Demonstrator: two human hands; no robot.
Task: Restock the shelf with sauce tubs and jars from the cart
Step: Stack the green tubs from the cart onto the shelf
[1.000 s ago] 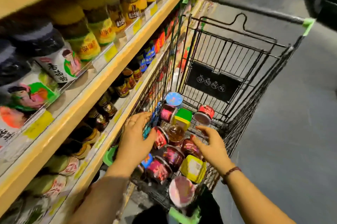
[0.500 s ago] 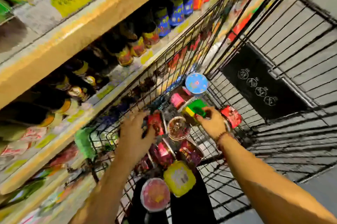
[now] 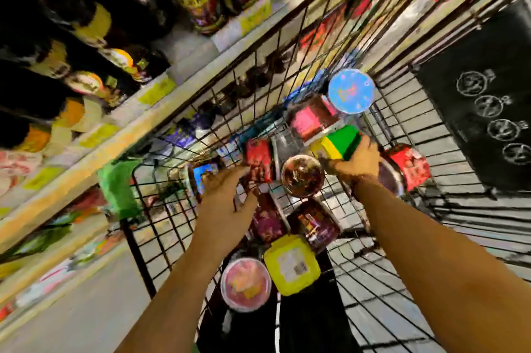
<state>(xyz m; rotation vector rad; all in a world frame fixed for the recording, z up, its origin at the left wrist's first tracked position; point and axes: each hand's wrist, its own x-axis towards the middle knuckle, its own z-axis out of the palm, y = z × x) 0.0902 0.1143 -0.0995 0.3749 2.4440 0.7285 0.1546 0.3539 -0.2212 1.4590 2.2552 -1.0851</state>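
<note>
Both my hands are down inside the black wire cart. My right hand grips a yellow tub with a green lid. My left hand curls its fingers round a red-labelled jar lying on its side. Between the hands stands a clear-lidded jar of dark sauce. Several more tubs and jars fill the cart, among them a blue-lidded tub, a yellow square tub and a pink-lidded tub. The image is blurred by motion.
On the left runs a wooden shelf with dark sauce jars and yellow price tags. A black sign hangs on the cart's far wall. A red jar lies to the right of my right hand. Grey floor shows at the lower left.
The camera has tilted further down into the cart. My right hand has closed on the green-lidded yellow tub; my left hand has reached forward to the red-labelled jar.
</note>
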